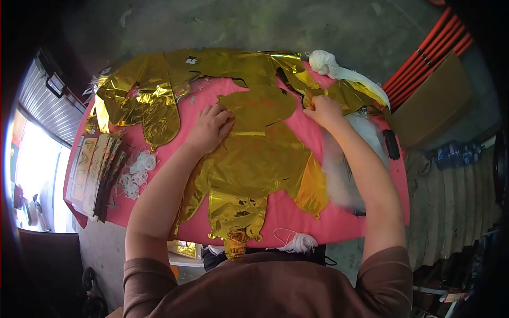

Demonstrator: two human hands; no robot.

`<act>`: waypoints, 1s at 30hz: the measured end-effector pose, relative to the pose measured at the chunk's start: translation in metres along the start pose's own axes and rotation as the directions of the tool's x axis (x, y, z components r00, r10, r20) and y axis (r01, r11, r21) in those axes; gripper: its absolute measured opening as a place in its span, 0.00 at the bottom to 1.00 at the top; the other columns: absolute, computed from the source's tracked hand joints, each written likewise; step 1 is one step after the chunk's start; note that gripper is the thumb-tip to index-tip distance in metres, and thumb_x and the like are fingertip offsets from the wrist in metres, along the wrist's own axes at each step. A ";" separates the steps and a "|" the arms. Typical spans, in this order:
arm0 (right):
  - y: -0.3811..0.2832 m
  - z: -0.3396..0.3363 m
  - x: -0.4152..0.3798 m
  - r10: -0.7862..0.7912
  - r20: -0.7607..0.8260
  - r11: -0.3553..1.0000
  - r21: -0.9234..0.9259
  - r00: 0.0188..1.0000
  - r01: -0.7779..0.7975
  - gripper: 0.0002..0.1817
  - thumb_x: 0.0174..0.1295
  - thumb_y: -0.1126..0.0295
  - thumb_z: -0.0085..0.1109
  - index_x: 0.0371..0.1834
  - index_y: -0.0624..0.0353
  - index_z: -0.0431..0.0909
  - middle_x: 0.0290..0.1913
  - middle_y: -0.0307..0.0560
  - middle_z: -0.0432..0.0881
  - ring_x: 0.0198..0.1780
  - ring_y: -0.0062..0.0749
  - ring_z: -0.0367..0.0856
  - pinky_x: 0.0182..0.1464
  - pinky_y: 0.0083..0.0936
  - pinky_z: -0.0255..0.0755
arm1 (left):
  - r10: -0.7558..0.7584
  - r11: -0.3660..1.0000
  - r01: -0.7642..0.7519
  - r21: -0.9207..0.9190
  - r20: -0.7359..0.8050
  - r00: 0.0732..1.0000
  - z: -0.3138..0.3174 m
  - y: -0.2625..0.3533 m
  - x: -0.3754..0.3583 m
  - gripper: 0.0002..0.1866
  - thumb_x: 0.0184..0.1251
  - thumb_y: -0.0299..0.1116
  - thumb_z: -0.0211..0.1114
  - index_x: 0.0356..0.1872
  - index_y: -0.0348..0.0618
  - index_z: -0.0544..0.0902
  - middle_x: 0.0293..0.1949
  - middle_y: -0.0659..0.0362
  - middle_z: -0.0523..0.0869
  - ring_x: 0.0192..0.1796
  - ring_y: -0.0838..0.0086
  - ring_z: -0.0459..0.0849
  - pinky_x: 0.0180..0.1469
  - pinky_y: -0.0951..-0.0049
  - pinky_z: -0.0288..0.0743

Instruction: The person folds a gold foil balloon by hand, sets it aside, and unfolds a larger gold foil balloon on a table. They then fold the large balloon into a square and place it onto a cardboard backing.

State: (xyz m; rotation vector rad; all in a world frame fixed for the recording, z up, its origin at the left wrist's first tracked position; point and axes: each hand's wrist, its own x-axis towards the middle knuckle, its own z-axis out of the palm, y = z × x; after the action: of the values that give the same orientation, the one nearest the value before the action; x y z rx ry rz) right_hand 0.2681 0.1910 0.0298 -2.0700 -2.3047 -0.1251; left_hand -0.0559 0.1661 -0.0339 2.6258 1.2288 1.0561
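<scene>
A flat gold foil piece [254, 159] with faint reddish print lies across the middle of the pink-covered table [350, 225]. My left hand [213, 126] rests at its upper left edge, fingers curled and pressed together on the foil rim. Over at its upper right, my right hand [323, 110] is closed in a pinch on a gold foil edge, thumb towards the centre. More gold foil [228, 63] stretches along the far side, and crumpled shiny foil [154, 106] lies at the left.
Folded printed packets [95, 169] and white string loops [138, 172] lie at the left. A white yarn bundle [323, 62] sits at the back right, clear plastic bags [344, 169] at the right, white string [299, 243] at the near edge. A cardboard box [432, 100] stands beyond.
</scene>
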 end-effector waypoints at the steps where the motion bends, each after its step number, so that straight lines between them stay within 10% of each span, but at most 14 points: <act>1: 0.005 0.002 0.001 0.018 0.004 0.998 0.053 1.000 -0.019 0.15 0.51 0.58 0.62 0.31 0.59 0.81 0.35 0.52 0.80 0.39 0.41 0.81 0.42 0.38 0.74 | -0.019 1.000 0.019 0.004 0.015 1.000 0.000 0.000 0.000 0.10 0.60 0.35 0.60 0.41 0.46 0.79 0.43 0.59 0.77 0.48 0.61 0.74 0.51 0.62 0.68; 11: 0.042 0.018 0.028 0.117 -0.095 0.816 0.577 0.989 -0.041 0.07 0.44 0.70 0.66 0.23 0.62 0.80 0.21 0.45 0.80 0.23 0.29 0.77 0.29 0.26 0.69 | -0.047 0.999 0.046 0.016 0.055 0.997 -0.002 0.001 0.001 0.10 0.60 0.35 0.60 0.42 0.46 0.80 0.44 0.59 0.76 0.49 0.61 0.73 0.52 0.62 0.67; 18: 0.055 0.011 0.026 0.253 0.179 0.444 0.852 0.951 -0.278 0.12 0.48 0.66 0.70 0.21 0.59 0.76 0.20 0.34 0.73 0.22 0.16 0.68 0.24 0.20 0.60 | -0.043 0.999 0.043 0.006 0.051 0.998 -0.002 0.001 0.002 0.10 0.61 0.35 0.60 0.42 0.46 0.79 0.44 0.59 0.76 0.48 0.61 0.73 0.52 0.63 0.67; 22: 0.058 0.022 0.024 0.180 -0.101 0.748 0.659 0.978 -0.070 0.09 0.51 0.69 0.66 0.24 0.60 0.76 0.22 0.40 0.76 0.24 0.26 0.74 0.27 0.25 0.65 | -0.045 0.999 0.045 0.010 0.058 0.997 -0.002 0.001 0.001 0.11 0.60 0.35 0.60 0.42 0.46 0.79 0.44 0.59 0.76 0.49 0.61 0.73 0.52 0.63 0.67; 24: 0.046 0.023 0.015 -0.049 -0.485 0.874 0.402 0.873 0.272 0.04 0.55 0.71 0.60 0.28 0.60 0.78 0.31 0.46 0.79 0.31 0.40 0.79 0.34 0.34 0.71 | -0.048 0.999 0.047 0.016 0.062 0.997 -0.002 0.001 0.002 0.11 0.60 0.35 0.60 0.42 0.46 0.79 0.44 0.58 0.76 0.49 0.61 0.73 0.52 0.63 0.67; 27: 0.032 0.005 0.000 -0.345 -0.226 0.921 0.107 0.911 0.376 0.05 0.57 0.71 0.55 0.31 0.58 0.79 0.39 0.49 0.77 0.39 0.47 0.78 0.42 0.39 0.72 | -0.053 0.999 0.052 0.007 0.064 0.997 -0.002 0.000 0.001 0.11 0.60 0.35 0.60 0.43 0.46 0.79 0.44 0.58 0.76 0.49 0.61 0.73 0.52 0.62 0.66; 30: 0.022 0.004 0.001 -0.257 -0.079 0.965 0.029 0.963 0.260 0.07 0.57 0.69 0.53 0.31 0.58 0.80 0.40 0.50 0.76 0.40 0.46 0.78 0.43 0.39 0.72 | -0.043 0.999 0.042 0.007 0.058 0.997 -0.002 -0.001 0.000 0.11 0.60 0.35 0.60 0.42 0.46 0.79 0.44 0.58 0.76 0.49 0.61 0.73 0.52 0.62 0.66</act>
State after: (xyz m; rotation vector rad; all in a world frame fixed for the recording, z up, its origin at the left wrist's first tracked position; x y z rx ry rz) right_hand 0.2897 0.1951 0.0266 -1.7059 -2.4982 -0.1612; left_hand -0.0574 0.1659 -0.0331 2.6025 1.2717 0.9637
